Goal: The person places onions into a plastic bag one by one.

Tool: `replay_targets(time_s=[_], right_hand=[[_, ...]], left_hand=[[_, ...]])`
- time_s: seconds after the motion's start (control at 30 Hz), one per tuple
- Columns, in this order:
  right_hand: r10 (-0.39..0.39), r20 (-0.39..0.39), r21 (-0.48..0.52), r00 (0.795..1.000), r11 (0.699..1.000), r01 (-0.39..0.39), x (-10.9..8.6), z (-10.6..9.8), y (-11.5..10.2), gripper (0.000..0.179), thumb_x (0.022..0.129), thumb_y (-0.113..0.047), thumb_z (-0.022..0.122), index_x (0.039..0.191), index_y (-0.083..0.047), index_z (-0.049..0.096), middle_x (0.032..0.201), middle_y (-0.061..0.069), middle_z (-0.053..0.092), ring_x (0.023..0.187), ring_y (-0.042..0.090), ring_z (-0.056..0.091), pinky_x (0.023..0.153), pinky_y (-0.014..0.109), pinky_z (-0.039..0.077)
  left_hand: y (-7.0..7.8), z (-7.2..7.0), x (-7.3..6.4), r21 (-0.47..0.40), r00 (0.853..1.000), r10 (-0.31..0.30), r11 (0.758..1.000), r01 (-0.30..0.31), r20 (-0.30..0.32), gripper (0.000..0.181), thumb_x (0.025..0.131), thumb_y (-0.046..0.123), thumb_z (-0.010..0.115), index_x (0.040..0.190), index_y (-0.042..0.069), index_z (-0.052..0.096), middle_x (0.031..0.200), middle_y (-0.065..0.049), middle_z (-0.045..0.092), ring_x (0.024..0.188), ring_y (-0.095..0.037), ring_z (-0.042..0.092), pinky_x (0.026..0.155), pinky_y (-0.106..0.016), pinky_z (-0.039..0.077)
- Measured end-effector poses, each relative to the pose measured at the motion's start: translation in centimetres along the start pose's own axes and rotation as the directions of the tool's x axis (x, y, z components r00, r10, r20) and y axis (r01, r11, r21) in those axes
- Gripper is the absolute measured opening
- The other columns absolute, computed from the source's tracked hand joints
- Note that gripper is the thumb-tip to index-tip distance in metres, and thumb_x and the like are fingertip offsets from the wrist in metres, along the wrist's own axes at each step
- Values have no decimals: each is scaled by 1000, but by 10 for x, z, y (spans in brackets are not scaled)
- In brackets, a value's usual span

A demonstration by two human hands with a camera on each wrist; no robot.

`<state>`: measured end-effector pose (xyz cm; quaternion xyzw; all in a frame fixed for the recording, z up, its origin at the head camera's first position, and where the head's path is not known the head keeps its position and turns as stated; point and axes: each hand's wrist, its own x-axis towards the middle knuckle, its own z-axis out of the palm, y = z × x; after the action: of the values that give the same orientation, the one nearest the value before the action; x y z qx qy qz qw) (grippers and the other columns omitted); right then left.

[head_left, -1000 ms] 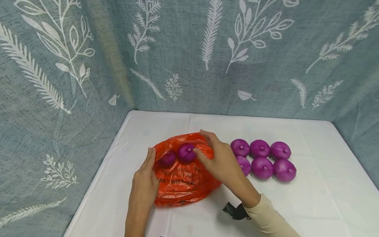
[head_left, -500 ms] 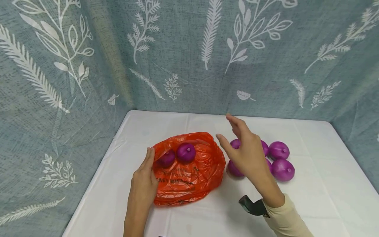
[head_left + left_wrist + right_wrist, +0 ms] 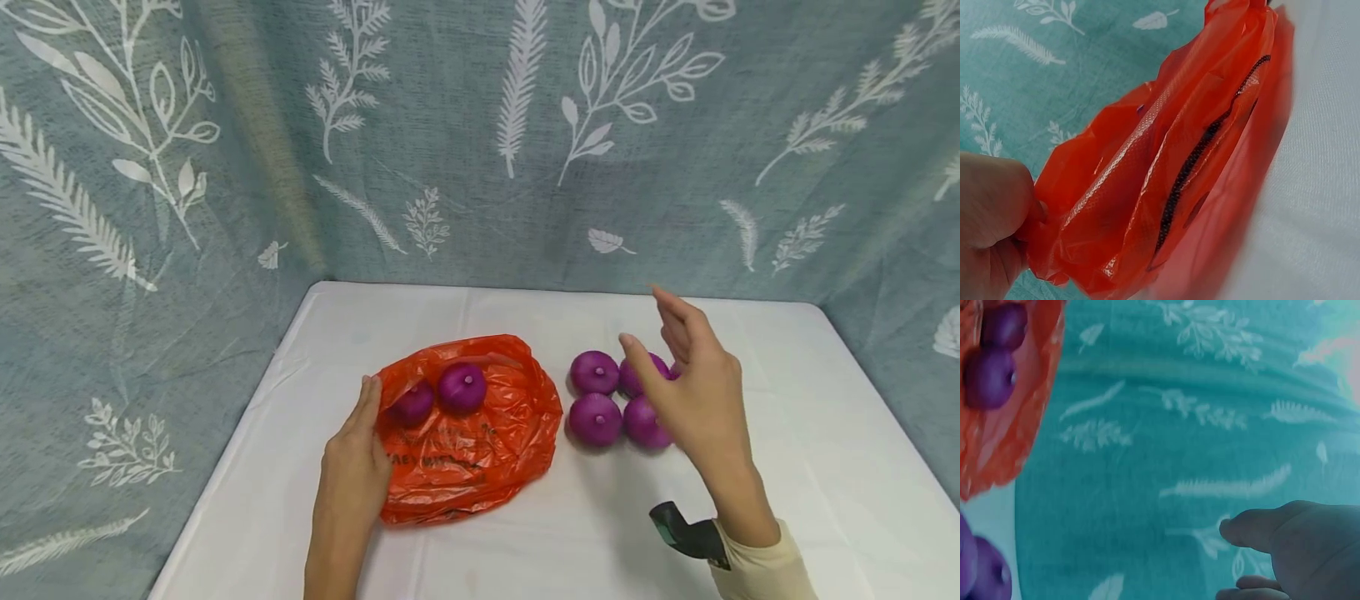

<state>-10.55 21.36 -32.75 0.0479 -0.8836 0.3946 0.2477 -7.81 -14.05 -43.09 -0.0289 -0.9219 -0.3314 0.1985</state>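
An orange-red plastic bag (image 3: 495,450) lies on the table with its mouth spread open. Two purple onions, one nearer the middle (image 3: 462,387) and one at the left (image 3: 412,404), sit inside it. My left hand (image 3: 351,467) grips the bag's left edge; the left wrist view shows thumb and fingers pinching the plastic (image 3: 1147,169). Over the right part of a group of purple onions (image 3: 596,419) hovers my right hand (image 3: 701,396), thumb and fingers apart, holding nothing. It hides some of those onions. In the right wrist view its fingers (image 3: 1254,531) are spread.
A white cloth (image 3: 525,550) covers the table. Blue-green curtains with white leaf prints (image 3: 450,167) stand behind it and at both sides. A dark wrist-worn device (image 3: 686,533) sticks out from the right sleeve (image 3: 768,571).
My right hand has moved away from the bag's mouth to the right, over the loose onions, uncovering the bag's right side. The left hand keeps its grip on the edge.
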Motion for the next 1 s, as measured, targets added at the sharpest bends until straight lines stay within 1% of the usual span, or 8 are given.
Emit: replay_targets(time_s=[0.1, 0.17, 0.3, 0.4, 0.5, 0.57, 0.77, 1.0], right_hand=[[37, -33, -26, 999, 999, -38, -3, -8, 10, 66, 88, -39, 72, 145, -23, 46, 144, -2, 51, 122, 26, 57, 95, 38, 49], [57, -59, -42, 997, 997, -59, -5, -14, 17, 66, 88, -38, 72, 146, -20, 46, 144, -1, 50, 123, 26, 57, 96, 37, 48], [114, -109, -48, 987, 992, -120, -10, -25, 30, 66, 88, -35, 73, 146, -18, 46, 144, -4, 50, 126, 18, 54, 99, 27, 46], [159, -131, -45, 979, 985, -166, -14, -31, 40, 67, 88, -35, 73, 146, -18, 46, 144, -5, 50, 128, 15, 52, 100, 21, 44], [202, -140, -50, 969, 976, -211, -20, -36, 49, 69, 87, -36, 73, 147, -18, 44, 144, -5, 49, 129, 15, 51, 101, 20, 43], [230, -143, -55, 963, 969, -240, -24, -39, 56, 70, 87, -37, 73, 148, -17, 43, 145, -4, 47, 130, 16, 50, 102, 21, 42], [306, -146, -65, 941, 946, -318, -38, -42, 73, 74, 87, -38, 73, 150, -17, 40, 148, -1, 44, 133, 19, 47, 105, 27, 40], [361, -134, -106, 923, 921, -375, -49, -42, 86, 79, 89, -42, 70, 153, -14, 34, 151, 7, 39, 133, 30, 46, 104, 43, 41]], left_hand=[[0, -1, 0, 0, 1000, -2, 1000, 2, 2, 68, 91, -15, 51, 152, 11, 36, 153, -9, 37, 133, -30, 44, 101, -46, 44], [1, -1, 0, 3, 1000, -6, 1000, 6, 3, 68, 91, -14, 51, 152, 11, 36, 153, -10, 38, 134, -29, 44, 102, -46, 44], [1, -2, 1, 4, 1000, -12, 1000, 12, 6, 70, 90, -15, 53, 152, 12, 35, 153, -10, 38, 135, -29, 43, 102, -47, 43], [2, -2, 1, 3, 1000, -15, 1000, 15, 8, 70, 90, -15, 53, 152, 12, 35, 153, -10, 38, 135, -29, 43, 102, -47, 43], [2, -2, 1, 5, 1000, -19, 1000, 19, 11, 69, 90, -15, 53, 152, 11, 36, 153, -9, 38, 135, -29, 43, 102, -47, 43], [2, -2, 1, 6, 1000, -23, 1000, 23, 15, 69, 90, -15, 53, 152, 10, 36, 153, -9, 37, 135, -29, 42, 102, -47, 43], [3, -3, 0, 2, 999, -32, 999, 32, 24, 72, 90, -14, 52, 153, 15, 33, 154, -6, 35, 136, -27, 41, 104, -46, 42], [4, -2, 1, -1, 999, -33, 999, 33, 17, 70, 90, -15, 53, 152, 13, 35, 153, -7, 37, 136, -27, 41, 104, -46, 41]])
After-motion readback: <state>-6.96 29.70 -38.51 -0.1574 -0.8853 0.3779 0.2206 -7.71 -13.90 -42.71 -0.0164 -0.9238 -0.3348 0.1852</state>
